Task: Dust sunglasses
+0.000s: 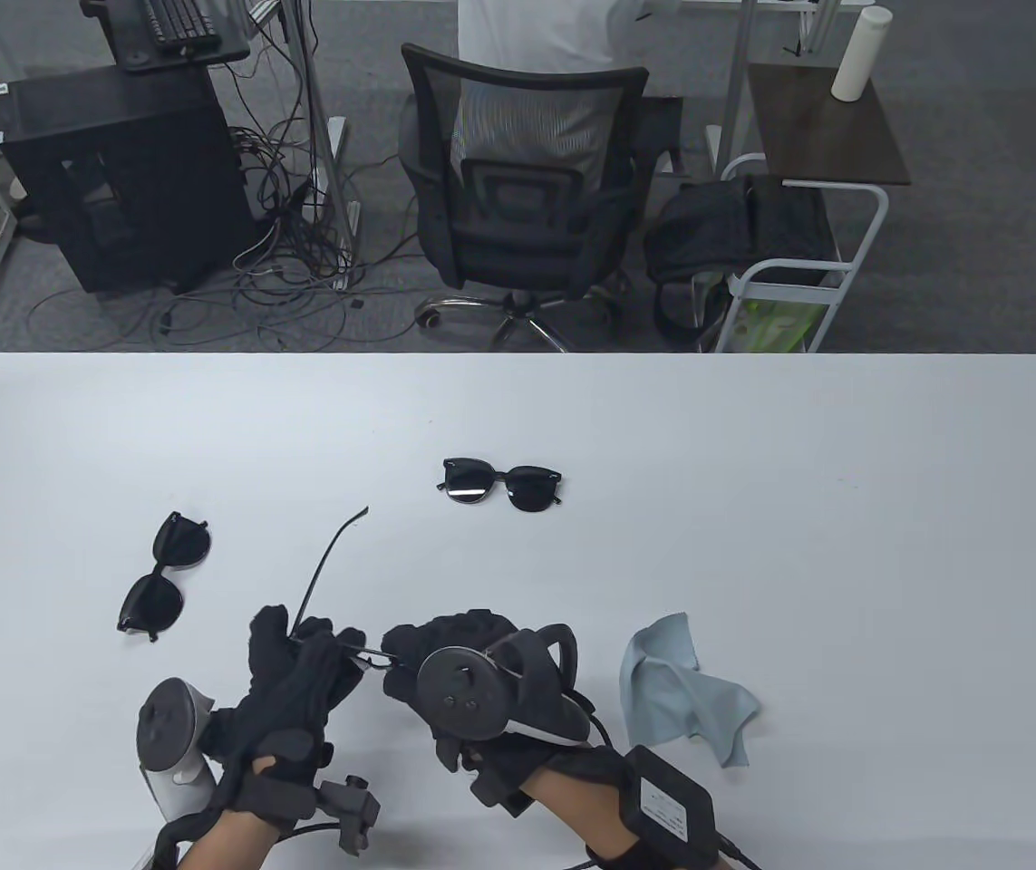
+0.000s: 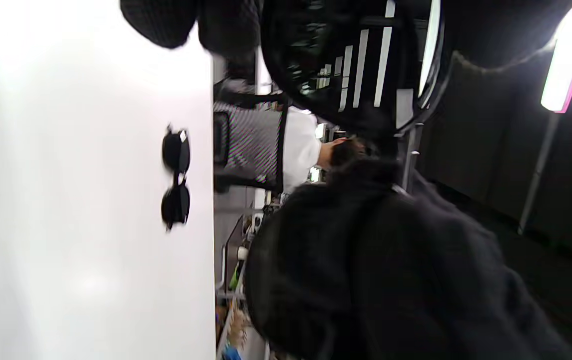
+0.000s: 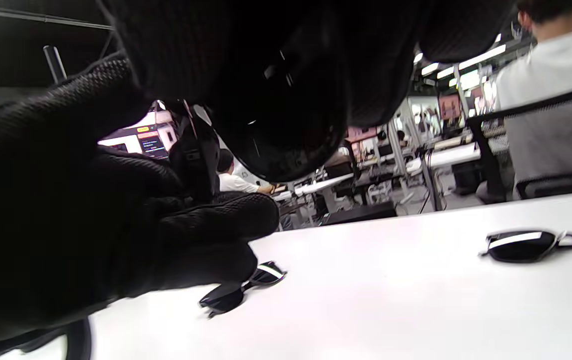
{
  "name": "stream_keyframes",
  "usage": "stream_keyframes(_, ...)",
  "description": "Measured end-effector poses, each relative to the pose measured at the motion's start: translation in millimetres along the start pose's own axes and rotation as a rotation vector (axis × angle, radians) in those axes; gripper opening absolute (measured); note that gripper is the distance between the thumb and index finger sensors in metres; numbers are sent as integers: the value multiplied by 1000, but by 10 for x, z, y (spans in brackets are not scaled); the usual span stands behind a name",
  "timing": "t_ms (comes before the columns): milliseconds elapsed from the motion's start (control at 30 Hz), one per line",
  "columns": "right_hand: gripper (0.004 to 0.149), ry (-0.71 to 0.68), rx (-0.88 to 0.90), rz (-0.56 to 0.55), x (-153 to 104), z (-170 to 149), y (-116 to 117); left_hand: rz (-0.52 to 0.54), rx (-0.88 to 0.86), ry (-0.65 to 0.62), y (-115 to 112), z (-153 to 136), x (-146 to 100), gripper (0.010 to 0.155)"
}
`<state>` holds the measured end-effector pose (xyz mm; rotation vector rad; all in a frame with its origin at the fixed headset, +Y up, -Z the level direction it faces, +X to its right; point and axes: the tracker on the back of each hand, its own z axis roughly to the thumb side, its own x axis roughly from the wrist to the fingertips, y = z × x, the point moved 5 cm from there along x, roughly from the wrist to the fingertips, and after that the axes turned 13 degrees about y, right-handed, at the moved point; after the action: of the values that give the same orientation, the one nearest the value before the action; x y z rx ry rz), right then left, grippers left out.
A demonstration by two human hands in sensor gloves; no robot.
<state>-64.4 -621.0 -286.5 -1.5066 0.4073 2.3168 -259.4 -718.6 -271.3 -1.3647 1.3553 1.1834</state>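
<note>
Both hands hold a pair of black sunglasses (image 1: 371, 654) above the table's front edge. My left hand (image 1: 304, 648) grips its left end, and one open temple arm (image 1: 329, 555) sticks out away from me. My right hand (image 1: 413, 651) grips the right end and hides most of the frame. The held dark lens shows close up in the left wrist view (image 2: 335, 60) and the right wrist view (image 3: 286, 135). Two other black sunglasses lie folded on the table, one in the middle (image 1: 501, 485) and one at the left (image 1: 159, 575).
A crumpled light blue cloth (image 1: 681, 693) lies on the white table (image 1: 753, 507) right of my right hand, untouched. Beyond the table's far edge stand an office chair (image 1: 527, 181) and a white cart (image 1: 789, 272).
</note>
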Motion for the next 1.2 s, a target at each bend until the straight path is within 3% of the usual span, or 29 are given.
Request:
stream_keyframes(133, 42, -19, 139, 94, 19, -81, -6, -1, 104, -129, -7, 159, -32, 79)
stream_keyframes(367, 41, -24, 212, 129, 50, -206, -37, -75, 51, -95, -60, 120, 7, 68)
stream_keyframes(433, 40, -14, 214, 112, 64, -248, -45, -100, 14, -85, -56, 110, 22, 57)
stream_keyframes(533, 40, -6, 220, 92, 69, -274, -50, -99, -26, -43, -44, 67, 36, 57)
stream_keyframes(700, 47, 20, 179, -52, 37, -269, -151, -83, -86, 22, -24, -8, 53, 56)
stream_keyframes(767, 52, 3, 141, -107, -10, -219, -207, -65, -121, 62, 0, -47, 52, 53)
stream_keyframes(833, 67, -57, 56, -112, -79, -88, -221, -24, -115, 78, 57, -68, 69, 52)
stream_keyframes(933, 85, -92, -207, -113, -166, 99, -94, -3, -130, 103, 79, -93, 70, 54)
stream_keyframes(1067, 85, -121, -536, -252, -242, 285, 91, -9, -105, 106, 39, -85, 50, 54)
stream_keyframes(1200, 80, -108, -531, -230, -211, 253, 127, -29, -88, 118, 9, -100, 65, 53)
